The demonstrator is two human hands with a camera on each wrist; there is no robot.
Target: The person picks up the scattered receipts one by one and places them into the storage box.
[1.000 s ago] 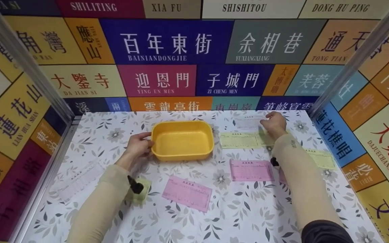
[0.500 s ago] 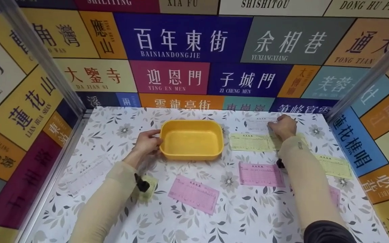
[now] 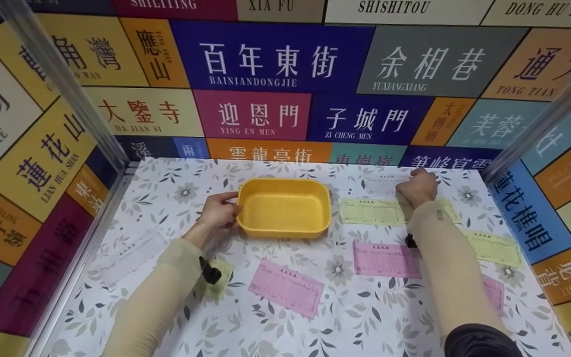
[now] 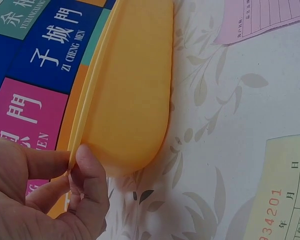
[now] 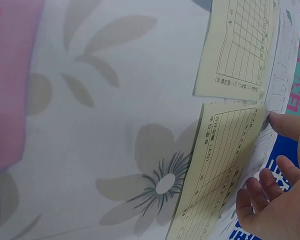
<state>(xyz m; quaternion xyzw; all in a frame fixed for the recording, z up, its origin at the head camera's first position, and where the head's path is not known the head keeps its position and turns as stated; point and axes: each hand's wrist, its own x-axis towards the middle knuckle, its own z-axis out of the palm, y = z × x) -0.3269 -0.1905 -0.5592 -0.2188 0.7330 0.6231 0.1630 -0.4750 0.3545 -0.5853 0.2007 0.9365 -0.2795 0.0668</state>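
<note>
My left hand [image 3: 219,210] grips the left end of a yellow plastic bin [image 3: 285,231]. In the left wrist view, thumb and fingers pinch its rim [image 4: 86,95]. At the back right, my right hand [image 3: 418,187] is over the right end of a white printed slip [image 3: 382,185]. The right wrist view shows the thumb touching that slip's edge, with the other fingers loosely bent and apart from the thumb. Just in front lie two yellow slips, one fully visible [image 3: 371,212] and the other [image 5: 220,165] partly under the right hand and forearm.
Pink slips [image 3: 286,287] [image 3: 387,259] lie nearer the front, one more partly behind the right forearm. A yellow slip [image 3: 496,248] is at the right, another [image 3: 222,280] beside the left sleeve, and a white slip [image 3: 132,258] at the left. Printed panels [image 3: 265,54] enclose the patterned table.
The head view has swung slightly left, so everything appears shifted right. The left hand stays on the bin, and the right hand stays over the white slip.
</note>
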